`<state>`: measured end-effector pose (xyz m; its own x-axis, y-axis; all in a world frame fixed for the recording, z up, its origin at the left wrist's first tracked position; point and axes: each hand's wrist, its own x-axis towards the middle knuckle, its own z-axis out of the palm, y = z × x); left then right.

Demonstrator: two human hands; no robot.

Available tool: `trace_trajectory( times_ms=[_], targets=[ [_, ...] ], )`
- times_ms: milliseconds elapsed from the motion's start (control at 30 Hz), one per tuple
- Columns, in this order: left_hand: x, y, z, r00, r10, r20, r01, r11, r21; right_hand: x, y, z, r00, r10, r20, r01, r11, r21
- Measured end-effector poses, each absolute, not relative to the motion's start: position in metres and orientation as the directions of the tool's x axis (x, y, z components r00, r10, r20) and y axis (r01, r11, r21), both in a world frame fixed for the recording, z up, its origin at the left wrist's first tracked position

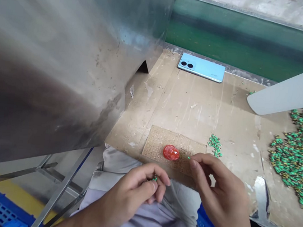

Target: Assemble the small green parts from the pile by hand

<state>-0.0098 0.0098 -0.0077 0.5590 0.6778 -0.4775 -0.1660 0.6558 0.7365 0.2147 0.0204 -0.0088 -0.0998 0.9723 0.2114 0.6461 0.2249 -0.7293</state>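
Observation:
My right hand [217,185] pinches a tiny green piece [189,157] between thumb and forefinger, just right of a shiny red oval object [171,152]. That red object rests on a small rectangle of cardboard [154,137] dotted with many little marks. Over my lap, my left hand [144,185] is curled closed around several small green pieces [155,178], partly hidden by the fingers. A little cluster of green pieces [214,144] lies on the table beyond my right hand. What exactly these pieces are is too small to make out.
A large pile of green and yellowish pieces [298,154] covers the table's right side. A light-blue phone [205,68] lies at the back. A white panel [291,90] slants in from the right. A big metal housing [65,57] blocks the left, above a metal frame [62,187].

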Motion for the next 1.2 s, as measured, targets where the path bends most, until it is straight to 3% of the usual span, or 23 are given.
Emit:
trace_trajectory(
  times_ms=[200, 333, 700, 900, 1067, 1200],
  targets=[
    [-0.008, 0.009, -0.019, 0.549, 0.679, -0.487, -0.318, 0.709, 0.630, 0.208, 0.028, -0.012, -0.173, 0.971, 0.167, 0.664, 0.240, -0.709],
    [-0.009, 0.011, -0.018, 0.521, 0.670, -0.529, -0.323, 0.728, 0.605, 0.207, 0.029, -0.014, -0.185, 0.968, 0.169, 0.670, 0.250, -0.698],
    [-0.013, 0.011, -0.023, 0.457, 0.721, -0.521, -0.084, 0.618, 0.782, 0.211, 0.031, -0.012, -0.212, 0.964, 0.162, 0.695, 0.265, -0.669],
    [-0.015, 0.005, -0.025, 0.477, 0.716, -0.510, -0.066, 0.608, 0.791, 0.239, 0.014, -0.005, -0.111, 0.981, 0.157, 0.734, 0.187, -0.652],
    [-0.009, 0.005, -0.022, 0.498, 0.707, -0.502, 0.017, 0.571, 0.821, 0.248, -0.006, -0.014, -0.181, 0.980, 0.083, 0.764, 0.193, -0.616],
    [-0.004, 0.006, -0.019, 0.501, 0.701, -0.507, 0.054, 0.559, 0.827, 0.245, -0.012, -0.025, -0.175, 0.979, 0.105, 0.783, 0.203, -0.587]
  ],
)
